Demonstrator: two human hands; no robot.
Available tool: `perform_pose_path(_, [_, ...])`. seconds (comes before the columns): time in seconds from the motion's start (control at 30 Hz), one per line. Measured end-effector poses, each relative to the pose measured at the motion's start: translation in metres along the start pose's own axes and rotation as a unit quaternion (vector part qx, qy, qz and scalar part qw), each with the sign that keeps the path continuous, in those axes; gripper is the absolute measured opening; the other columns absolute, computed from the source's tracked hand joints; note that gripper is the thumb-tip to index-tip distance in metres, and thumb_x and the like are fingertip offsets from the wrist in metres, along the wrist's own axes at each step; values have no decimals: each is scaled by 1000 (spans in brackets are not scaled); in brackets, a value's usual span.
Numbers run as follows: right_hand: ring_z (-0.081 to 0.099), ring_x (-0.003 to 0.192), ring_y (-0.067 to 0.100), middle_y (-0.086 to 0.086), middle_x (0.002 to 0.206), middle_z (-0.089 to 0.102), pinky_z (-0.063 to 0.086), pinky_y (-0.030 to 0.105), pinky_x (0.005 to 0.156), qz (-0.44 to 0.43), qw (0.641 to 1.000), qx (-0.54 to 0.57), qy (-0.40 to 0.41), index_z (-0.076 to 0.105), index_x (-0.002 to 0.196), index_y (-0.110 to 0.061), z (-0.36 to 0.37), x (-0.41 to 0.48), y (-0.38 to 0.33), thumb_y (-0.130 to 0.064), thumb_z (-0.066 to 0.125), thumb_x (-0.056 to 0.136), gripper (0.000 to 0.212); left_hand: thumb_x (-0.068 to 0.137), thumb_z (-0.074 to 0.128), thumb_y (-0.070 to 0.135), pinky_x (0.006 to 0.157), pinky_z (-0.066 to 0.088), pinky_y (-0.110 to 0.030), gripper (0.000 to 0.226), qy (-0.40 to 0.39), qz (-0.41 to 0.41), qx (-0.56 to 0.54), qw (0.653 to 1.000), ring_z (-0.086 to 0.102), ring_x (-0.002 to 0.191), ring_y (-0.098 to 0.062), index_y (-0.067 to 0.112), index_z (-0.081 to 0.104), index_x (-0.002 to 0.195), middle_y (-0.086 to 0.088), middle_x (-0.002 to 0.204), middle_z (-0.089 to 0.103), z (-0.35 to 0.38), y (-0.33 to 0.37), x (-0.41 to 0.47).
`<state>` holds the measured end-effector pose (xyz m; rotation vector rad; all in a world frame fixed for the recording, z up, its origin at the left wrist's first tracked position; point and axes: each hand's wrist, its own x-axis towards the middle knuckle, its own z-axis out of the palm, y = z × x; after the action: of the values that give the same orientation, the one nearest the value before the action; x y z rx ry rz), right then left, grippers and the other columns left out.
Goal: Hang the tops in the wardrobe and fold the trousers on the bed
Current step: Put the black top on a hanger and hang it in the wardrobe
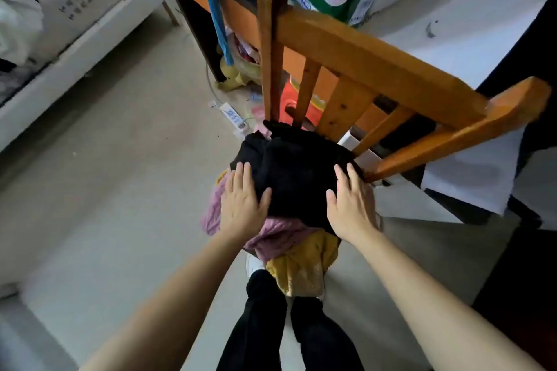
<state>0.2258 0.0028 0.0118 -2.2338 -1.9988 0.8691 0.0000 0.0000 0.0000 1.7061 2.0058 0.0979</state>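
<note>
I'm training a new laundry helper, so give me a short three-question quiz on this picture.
1. True or false: the left hand and the right hand lie with straight fingers against the black fabric garment topping the pile on the orange wooden chair.
2. What lies directly beneath it? A) pink knitted garment B) green towel C) white shirt
3. What colour is the pile's garment nearest the person?
Key: 1 true; 2 A; 3 the yellow garment.

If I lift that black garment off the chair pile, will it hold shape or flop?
Probably floppy: the black garment lies bunched and creased. Likely light, being soft cloth. It may drag the pink knit lying under it.
</note>
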Motion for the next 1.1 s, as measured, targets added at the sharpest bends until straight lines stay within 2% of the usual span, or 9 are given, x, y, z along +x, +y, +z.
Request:
perform_pose_path(0.13, [20, 150, 30, 8, 167, 10, 26, 43, 118, 31, 999, 28, -2, 14, 160, -18, 39, 34, 7, -32, 41, 105, 62, 98, 53, 44, 88, 49, -45, 87, -106, -30, -45, 993, 56, 114, -36, 9, 0, 156, -18, 127, 58, 43, -16, 20])
perform_pose_path(0.2, [19, 150, 32, 8, 167, 10, 27, 47, 117, 32, 999, 24, -10, 14, 160, -18, 54, 50, 7, -38, 40, 105, 64, 97, 56, 41, 73, 48, -39, 74, -119, -66, -69, 988, 64, 94, -34, 13, 18, 153, -13, 106, 66, 55, -26, 19])
perform_pose_path(0.27, [20, 148, 36, 9, 166, 14, 28, 50, 115, 16, 1000, 6, -1, 14, 160, -17, 60, 64, 3, -44, 41, 104, 68, 96, 57, 38, 71, 46, -35, 32, -97, -41, -102, 989, 65, 91, -29, 19, 51, 121, -2, 95, 66, 62, -36, 18])
perform_pose_path(0.33, [26, 143, 39, 14, 163, 23, 30, 51, 112, 22, 999, -26, 28, 10, 160, -15, 62, 76, -1, -48, 45, 101, 75, 95, 60, 31, 68, 46, -34, 15, -84, -24, -136, 987, 64, 83, -24, 18, 54, 94, 5, 85, 64, 62, -43, 14])
perform_pose_path(0.47, [46, 131, 34, 11, 139, 58, 22, 48, 114, 47, 993, -100, -43, 12, 158, -12, 68, 77, -5, -52, 44, 101, 77, 92, 64, 25, 63, 47, -34, 12, -58, -22, -127, 990, 62, 75, -23, 14, 62, 94, 1, 79, 68, 46, -54, 2])
perform_pose_path(0.67, [49, 125, 42, 14, 135, 60, 35, 47, 104, 39, 984, -3, -175, 43, 142, -22, 46, 57, -22, -51, 37, 104, 48, 92, 64, 23, 59, 43, -33, 13, 22, -7, -78, 997, 60, 67, -35, 15, 69, 101, -8, 72, 67, -6, -64, -11])
perform_pose_path(0.87, [62, 107, 39, 16, 120, 66, 41, 37, 72, -58, 997, -1, -60, 47, 131, -18, -47, 31, -54, -48, 27, 106, 44, 92, 63, 18, 61, 37, -31, 8, 133, -48, -159, 977, 61, 69, -35, 12, 66, 94, -9, 73, 68, -83, -27, -21])
perform_pose_path(1.03, [63, 104, 40, 14, 112, 70, 39, 37, 71, -158, 984, 36, 77, 57, 121, -18, -157, 9, -92, -46, 37, 105, 38, 93, 61, 20, 67, 40, -33, 17, 216, -86, -247, 941, 66, 84, -31, 7, 70, 92, -16, 90, 73, -187, 25, -36])
perform_pose_path(1.1, [63, 102, 36, 9, 110, 69, 40, 35, 70, -190, 974, 59, 108, 60, 114, -20, -189, -3, -108, -45, 46, 103, 31, 93, 60, 23, 67, 51, -41, 20, 196, -132, -386, 892, 65, 77, -24, 8, 71, 85, -16, 85, 72, -231, 44, -46])
